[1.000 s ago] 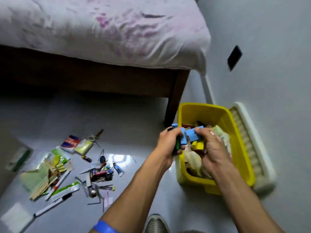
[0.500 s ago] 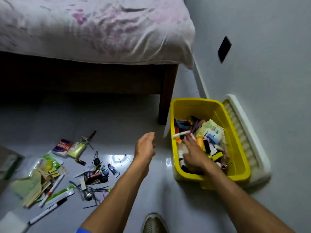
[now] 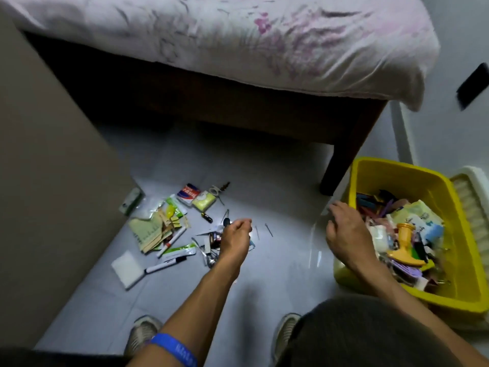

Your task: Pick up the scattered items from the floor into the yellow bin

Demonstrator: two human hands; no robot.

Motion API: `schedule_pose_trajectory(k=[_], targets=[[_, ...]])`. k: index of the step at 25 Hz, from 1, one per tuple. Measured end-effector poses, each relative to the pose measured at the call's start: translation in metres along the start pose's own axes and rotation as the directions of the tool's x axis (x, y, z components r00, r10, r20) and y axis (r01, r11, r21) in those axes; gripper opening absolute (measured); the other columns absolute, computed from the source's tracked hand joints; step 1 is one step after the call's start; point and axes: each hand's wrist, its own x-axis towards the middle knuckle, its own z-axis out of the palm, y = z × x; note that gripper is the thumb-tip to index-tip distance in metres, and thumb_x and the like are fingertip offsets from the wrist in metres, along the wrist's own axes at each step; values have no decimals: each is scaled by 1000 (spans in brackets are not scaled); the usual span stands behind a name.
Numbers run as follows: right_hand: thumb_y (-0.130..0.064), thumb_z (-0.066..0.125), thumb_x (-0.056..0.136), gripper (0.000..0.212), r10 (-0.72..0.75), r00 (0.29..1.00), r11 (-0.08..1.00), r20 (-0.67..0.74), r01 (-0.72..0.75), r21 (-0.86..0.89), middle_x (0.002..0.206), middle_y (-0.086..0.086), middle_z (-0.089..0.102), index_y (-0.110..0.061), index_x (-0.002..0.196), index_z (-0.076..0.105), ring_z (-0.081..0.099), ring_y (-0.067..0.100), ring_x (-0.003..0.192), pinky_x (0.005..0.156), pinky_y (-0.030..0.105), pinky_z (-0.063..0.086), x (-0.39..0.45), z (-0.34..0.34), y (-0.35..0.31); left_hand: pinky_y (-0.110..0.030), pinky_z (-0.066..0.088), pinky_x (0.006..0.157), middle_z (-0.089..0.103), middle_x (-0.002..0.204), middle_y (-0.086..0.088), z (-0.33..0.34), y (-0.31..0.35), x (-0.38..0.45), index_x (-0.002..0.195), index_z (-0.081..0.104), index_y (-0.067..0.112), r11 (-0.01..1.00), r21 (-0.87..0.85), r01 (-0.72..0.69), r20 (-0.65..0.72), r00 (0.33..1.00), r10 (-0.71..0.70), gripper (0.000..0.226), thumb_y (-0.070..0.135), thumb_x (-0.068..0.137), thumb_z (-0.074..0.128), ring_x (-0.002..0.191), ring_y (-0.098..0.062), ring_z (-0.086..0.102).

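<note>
The yellow bin [image 3: 402, 176] stands on the floor at the right, filled with mixed small items. Scattered items lie on the grey floor left of centre: a red-and-white packet [image 3: 188, 193], a pale yellow pouch [image 3: 203, 203], green packets [image 3: 182, 250], markers [image 3: 165, 264], a white pad [image 3: 127, 268] and small metal pieces [image 3: 210, 256]. My left hand [image 3: 235, 234] hovers over the pile with fingers loosely curled, holding nothing that I can see. My right hand [image 3: 344, 231] is spread open at the bin's near-left rim, empty.
A bed with a pink-patterned sheet [image 3: 264, 41] and a dark wooden leg [image 3: 341, 165] fills the top. A beige cabinet side [image 3: 47, 181] walls off the left. A white ribbed lid [image 3: 473, 207] lies beyond the bin. My shoes [image 3: 143, 332] stand near the bottom.
Blue blocks held in both hands over the bin a second ago are gone from my hands. My left hand has moved left over the floor pile; my right has withdrawn to the bin's rim.
</note>
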Motion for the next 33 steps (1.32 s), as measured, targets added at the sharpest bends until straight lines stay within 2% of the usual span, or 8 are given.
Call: schedule_pose_trajectory(k=[7, 13, 16, 19, 22, 24, 29, 33], targets=[[-26, 56, 92, 24, -287, 815, 957, 504, 260, 126, 123, -4, 65, -27, 114, 64, 61, 13, 102, 89, 32, 50, -31, 36, -149, -27, 41, 64, 65, 82, -1, -130, -57, -29, 80, 64, 20, 995, -2, 95, -179, 979, -94, 23, 26, 94, 47, 70, -15, 55], [-36, 57, 88, 24, -320, 651, 939, 689, 316, 138, 116, -7, 65, -34, 111, 62, 61, 12, 96, 84, 34, 51, -11, 69, -220, -34, 48, 94, 63, 126, -5, -191, -75, 27, 123, 62, 17, 984, 61, 165, -302, 943, -139, 35, 23, 93, 47, 109, -27, 60], [-34, 60, 87, 38, -328, 603, 936, 727, 310, 165, 127, -6, 61, -31, 125, 57, 60, 14, 105, 85, 31, 49, 28, 113, -238, -36, 51, 92, 58, 133, -1, -225, -79, 85, 131, 55, 18, 975, 171, 139, -373, 925, -66, 41, 19, 90, 55, 103, -22, 61], [-31, 64, 89, 54, -356, 636, 934, 685, 277, 227, 142, -2, 49, -28, 139, 46, 56, 17, 115, 93, 34, 49, 88, 177, -250, -39, 50, 91, 56, 133, -7, -275, -80, 156, 135, 50, 22, 906, 396, 146, -471, 880, 64, 54, 21, 83, 64, 106, -26, 60], [-35, 72, 81, 79, -276, 752, 961, 599, 223, 163, 152, 4, 30, -34, 147, 30, 44, 31, 129, 101, 50, 46, 138, 245, -245, -55, 28, 110, 15, 161, -6, -307, -102, 207, 150, 25, 37, 713, 654, 252, -418, 906, 62, 92, 46, 73, 75, 144, -32, 21], [-47, 83, 67, 104, -127, 784, 992, 608, 87, 96, 159, 3, 14, -39, 149, 19, 34, 36, 137, 105, 55, 41, 165, 277, -243, -62, 14, 112, -7, 163, 2, -308, -111, 223, 151, 8, 46, 747, 593, 301, -397, 916, -53, 109, 66, 65, 73, 149, -31, -2], [-74, 68, 61, 103, -109, 835, 985, 540, 18, 170, 155, 0, 27, -41, 148, 25, 30, 34, 130, 104, 42, 34, 170, 350, -274, -52, 21, 111, 12, 158, 12, -253, -119, 255, 141, 28, 52, 783, 602, 157, -368, 925, 97, 71, 77, 76, 42, 143, -20, 7], [-54, 68, 73, 80, -133, 863, 947, 488, -35, 320, 136, -2, 42, -41, 144, 34, 44, 26, 116, 90, 30, 39, 142, 365, -290, -39, 32, 109, 33, 142, 10, -217, -119, 262, 132, 46, 50, 958, 270, 96, -350, 937, 5, 46, 58, 87, 51, 131, -20, 29]])
